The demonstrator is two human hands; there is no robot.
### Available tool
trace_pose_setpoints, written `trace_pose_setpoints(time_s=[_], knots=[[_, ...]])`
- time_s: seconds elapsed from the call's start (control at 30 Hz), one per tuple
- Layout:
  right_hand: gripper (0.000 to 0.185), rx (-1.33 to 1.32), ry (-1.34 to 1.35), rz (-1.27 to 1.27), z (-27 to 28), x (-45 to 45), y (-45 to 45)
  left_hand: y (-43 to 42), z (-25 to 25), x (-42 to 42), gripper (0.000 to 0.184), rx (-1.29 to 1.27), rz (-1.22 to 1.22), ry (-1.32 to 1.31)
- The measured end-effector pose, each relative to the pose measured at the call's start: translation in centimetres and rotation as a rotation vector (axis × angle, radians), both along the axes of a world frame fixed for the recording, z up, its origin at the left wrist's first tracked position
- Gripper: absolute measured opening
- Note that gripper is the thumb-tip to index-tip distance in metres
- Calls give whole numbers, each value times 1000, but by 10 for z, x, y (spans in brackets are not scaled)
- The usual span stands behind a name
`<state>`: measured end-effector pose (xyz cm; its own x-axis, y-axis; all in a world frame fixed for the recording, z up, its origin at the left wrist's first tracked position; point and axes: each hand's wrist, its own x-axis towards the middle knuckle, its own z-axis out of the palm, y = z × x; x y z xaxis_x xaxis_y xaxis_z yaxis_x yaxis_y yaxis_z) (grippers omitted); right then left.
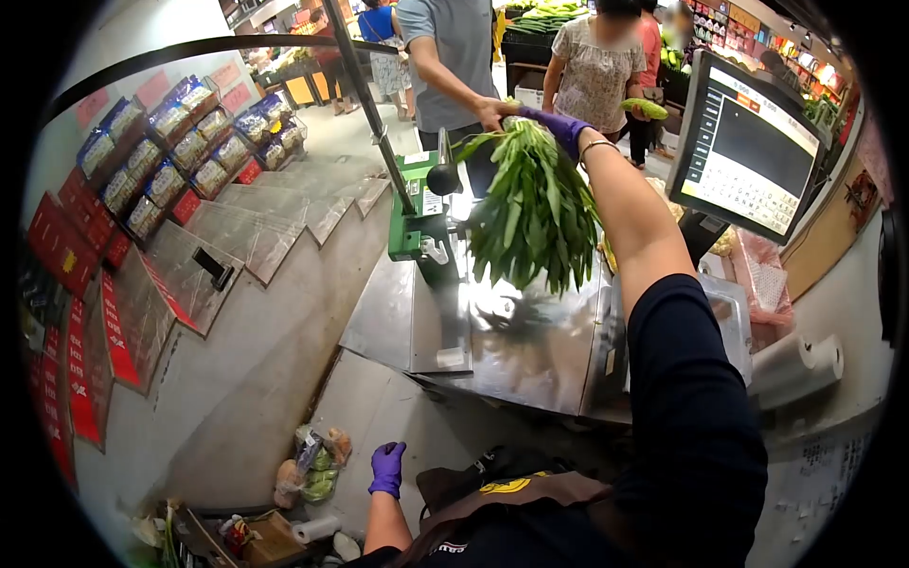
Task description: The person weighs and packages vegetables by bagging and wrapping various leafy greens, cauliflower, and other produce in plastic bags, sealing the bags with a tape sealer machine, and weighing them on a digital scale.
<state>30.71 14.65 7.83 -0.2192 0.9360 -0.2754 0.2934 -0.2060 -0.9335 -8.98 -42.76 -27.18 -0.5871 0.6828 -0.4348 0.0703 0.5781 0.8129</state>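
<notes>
My right hand (pixel 564 131), in a purple glove, is closed around the stems of a bunch of leafy greens (pixel 533 213). The leaves hang down over the metal counter (pixel 530 364). A hand of the person across the counter (pixel 494 113) is at the stem end too, close to my fingers. Low down near my body, my left hand (pixel 386 468) wears the same kind of glove. Its fingers are curled in, and nothing shows in them. Beside it on the floor are bags of produce (pixel 320 464).
A scale screen (pixel 748 142) stands at the right, above rolls of plastic bags (pixel 797 367). On the counter's left is a green device (pixel 414 213) with a black knob. Stepped shelves (pixel 275 213) hold packets at the left. Another person (pixel 592 71) holds a green vegetable (pixel 646 109).
</notes>
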Motion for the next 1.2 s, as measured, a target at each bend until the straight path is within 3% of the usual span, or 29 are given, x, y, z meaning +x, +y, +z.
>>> trace_pose_setpoints(time_s=[0.03,0.1,0.13,0.2,0.23,0.27,0.43,0.5,0.57,0.67,0.77,0.93,1.0,1.07,1.13,1.2], knots=[[63,-27,28,70,-12,0,0,-4,2,-4,41,-12,3,11],[44,-258,243,724,-18,-8,-16,-4,5,-13,37,-12,22,-91],[40,-261,150,297,-14,4,-58,1,9,-15,35,-9,28,-142],[35,-131,302,205,-44,17,-78,24,48,-10,29,15,90,-389],[29,-50,325,127,-25,8,-127,36,69,-7,31,71,2,-368],[26,-31,435,70,-47,10,-126,51,89,-3,27,153,-64,-322],[20,-80,736,-38,-39,-3,-252,128,227,40,35,539,-330,-268],[24,40,831,-96,-32,-4,-313,151,273,59,39,724,-463,-248],[29,121,970,-168,-33,2,-369,169,304,74,45,849,-703,-169],[34,251,1008,-377,-35,24,-442,180,333,111,42,882,-853,-352],[32,164,1039,-638,-45,76,-475,183,330,149,37,832,-853,-409],[31,477,523,-1059,-109,182,-451,185,299,208,30,603,-805,-507],[43,402,304,-1141,-130,214,-436,180,293,228,30,562,-834,-506],[75,239,-42,-1062,-136,229,-438,179,282,245,30,569,-861,-475],[84,184,-240,-998,-138,238,-432,174,273,261,33,623,-870,-374],[92,232,-193,-932,-136,236,-439,166,270,277,33,627,-820,-381]])
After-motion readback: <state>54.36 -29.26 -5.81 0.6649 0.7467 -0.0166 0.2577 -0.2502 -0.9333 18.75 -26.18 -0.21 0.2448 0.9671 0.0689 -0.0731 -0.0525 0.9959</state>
